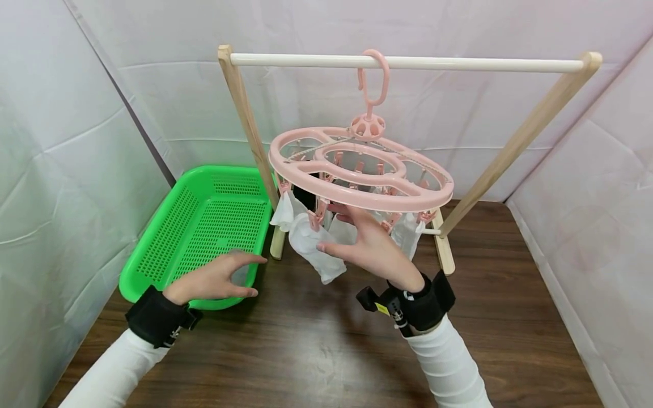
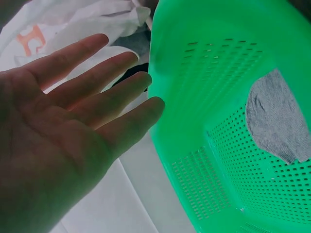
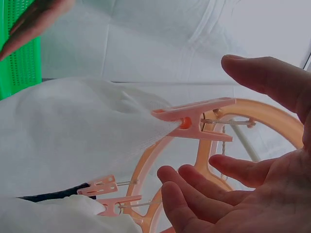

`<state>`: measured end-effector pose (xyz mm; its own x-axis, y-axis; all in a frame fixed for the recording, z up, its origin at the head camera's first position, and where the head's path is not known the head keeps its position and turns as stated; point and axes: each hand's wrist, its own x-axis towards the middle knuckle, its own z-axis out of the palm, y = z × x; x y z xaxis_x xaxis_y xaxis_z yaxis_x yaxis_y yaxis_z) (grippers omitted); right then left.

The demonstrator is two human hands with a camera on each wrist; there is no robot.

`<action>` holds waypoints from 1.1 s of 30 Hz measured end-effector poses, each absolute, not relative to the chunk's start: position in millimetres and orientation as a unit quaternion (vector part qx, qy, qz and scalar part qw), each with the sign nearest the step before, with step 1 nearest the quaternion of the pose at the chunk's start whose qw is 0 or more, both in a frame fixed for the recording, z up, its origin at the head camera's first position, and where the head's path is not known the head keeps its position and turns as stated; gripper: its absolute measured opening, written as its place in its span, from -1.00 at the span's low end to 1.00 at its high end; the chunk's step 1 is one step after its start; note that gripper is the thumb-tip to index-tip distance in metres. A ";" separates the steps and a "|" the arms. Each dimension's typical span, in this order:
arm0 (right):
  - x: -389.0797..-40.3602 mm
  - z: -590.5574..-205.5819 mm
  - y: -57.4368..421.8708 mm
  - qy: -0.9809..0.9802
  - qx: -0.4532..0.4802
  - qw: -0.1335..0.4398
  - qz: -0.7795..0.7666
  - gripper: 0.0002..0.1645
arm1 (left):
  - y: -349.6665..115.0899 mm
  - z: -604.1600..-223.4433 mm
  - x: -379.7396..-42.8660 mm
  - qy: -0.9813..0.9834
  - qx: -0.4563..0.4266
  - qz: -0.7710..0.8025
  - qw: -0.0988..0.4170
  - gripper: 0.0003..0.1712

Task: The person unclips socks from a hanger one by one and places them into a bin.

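Observation:
My left hand (image 1: pixel 216 277) is over the near right rim of a green basket (image 1: pixel 134 266), thumb and fingers spread with nothing between them. A grey sock (image 2: pixel 277 116) lies inside the basket, mostly covered by that hand in the head view. My right hand (image 1: pixel 369 243) is just under the front of a pink round drying hanger (image 1: pixel 352 195), fingers apart. Beside it, a white sock (image 1: pixel 313 246) hangs from a pink clothespin (image 3: pixel 194 121). The right wrist view shows a gap between the fingers and this clothespin.
The hanger hooks onto a white rod (image 1: pixel 474 64) on a wooden stand (image 1: pixel 520 144). Other white pieces (image 1: pixel 408 232) and something black (image 1: pixel 304 197) hang from its clothespins. White fabric walls (image 1: pixel 586 153) surround the dark wooden floor (image 1: pixel 316 345).

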<state>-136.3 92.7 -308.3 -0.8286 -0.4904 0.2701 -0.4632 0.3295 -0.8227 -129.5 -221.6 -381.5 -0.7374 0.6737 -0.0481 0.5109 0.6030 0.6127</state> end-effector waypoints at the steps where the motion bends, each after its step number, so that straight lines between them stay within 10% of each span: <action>1: -138.0 -306.7 91.6 0.812 -0.292 0.019 -0.505 0.01 | -221.6 -382.4 -128.7 0.883 0.337 0.294 0.141 -0.34; 33: -137.7 -314.5 76.2 0.664 -0.308 0.075 -0.677 -0.61 | -202.3 -408.1 -110.2 0.888 0.306 0.335 0.068 -0.45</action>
<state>-137.7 76.2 -314.5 -0.7985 -0.5110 0.3183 -0.3087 -0.1063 -0.9452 -110.2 -202.3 -408.1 -0.8035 0.5893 0.0840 0.4979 0.5880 0.6375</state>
